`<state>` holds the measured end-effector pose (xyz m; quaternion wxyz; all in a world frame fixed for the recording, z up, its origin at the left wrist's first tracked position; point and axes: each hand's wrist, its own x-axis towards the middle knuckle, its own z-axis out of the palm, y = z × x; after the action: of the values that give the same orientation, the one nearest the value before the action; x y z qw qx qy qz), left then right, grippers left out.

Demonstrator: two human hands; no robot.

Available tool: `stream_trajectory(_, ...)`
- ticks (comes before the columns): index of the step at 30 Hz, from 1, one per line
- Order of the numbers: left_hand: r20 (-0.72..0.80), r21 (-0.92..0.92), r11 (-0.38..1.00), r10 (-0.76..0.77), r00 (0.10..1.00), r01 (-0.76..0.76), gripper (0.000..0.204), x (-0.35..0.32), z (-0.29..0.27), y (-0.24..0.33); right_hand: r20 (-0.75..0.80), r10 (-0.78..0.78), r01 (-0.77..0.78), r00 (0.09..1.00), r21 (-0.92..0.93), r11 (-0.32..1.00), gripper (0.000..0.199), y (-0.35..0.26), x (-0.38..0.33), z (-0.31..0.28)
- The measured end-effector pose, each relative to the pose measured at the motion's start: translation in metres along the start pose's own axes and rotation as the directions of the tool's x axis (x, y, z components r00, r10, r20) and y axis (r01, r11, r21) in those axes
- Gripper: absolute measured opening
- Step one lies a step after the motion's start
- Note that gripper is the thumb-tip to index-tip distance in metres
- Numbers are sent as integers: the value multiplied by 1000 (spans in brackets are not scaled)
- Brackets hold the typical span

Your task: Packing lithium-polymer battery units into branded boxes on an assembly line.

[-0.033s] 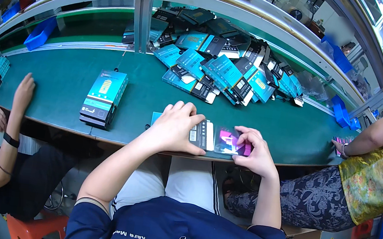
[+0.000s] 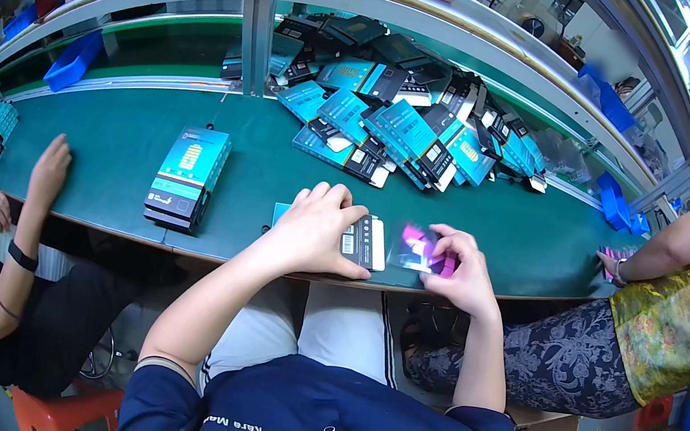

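Note:
My left hand point(image 2: 320, 228) is closed over a flat teal-and-black cardboard box point(image 2: 359, 243) lying at the table's front edge, its fingers on the far side and its thumb at the near side. A white flap shows at the box's right end. Just to the right, my right hand point(image 2: 464, 275) pinches a small clear plastic packet point(image 2: 415, 246) with bright magenta pieces in or behind it. Glare on the plastic hides what exactly they are. The packet is apart from the box's end, with a narrow strip of green table between them.
Left of my arm stands a neat stack of teal boxes point(image 2: 187, 173). A loose heap of similar boxes point(image 2: 414, 123) fills the far side under the shelf point(image 2: 481, 43). Co-workers sit on both sides: a hand point(image 2: 53, 160) at left, an arm point(image 2: 674, 245) at right.
My right hand has drawn slightly right, and the packet has tilted, widening the gap to the box's end. My left hand and the box stay put.

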<state>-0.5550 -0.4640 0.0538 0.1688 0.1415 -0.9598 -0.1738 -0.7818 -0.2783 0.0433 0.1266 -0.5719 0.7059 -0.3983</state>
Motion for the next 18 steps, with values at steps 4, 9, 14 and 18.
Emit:
stream_trajectory(4, -5, -23, 1000, -13, 1000, 13, 82, 3, -2, 7, 130, -101, 114, 986, -100, 988, 33, -9, 8, 9)
stream_trajectory(9, 15, -32, 999, -6, 1000, 7, 79, 11, -2, 15, 185, -242, 142, 952, 432, 891, 30, -42, 12, 38)
stream_trajectory(14, -554, -517, 853, -269, 788, -72, 85, 22, 1, 39, -235, -82, 244, 969, 838, 487, 45, -75, 35, 34)
stream_trajectory(18, -592, -644, 754, -386, 707, -128, 54, 32, 6, 54, 1, 41, -9, 999, 981, 195, 25, -87, 63, 49)
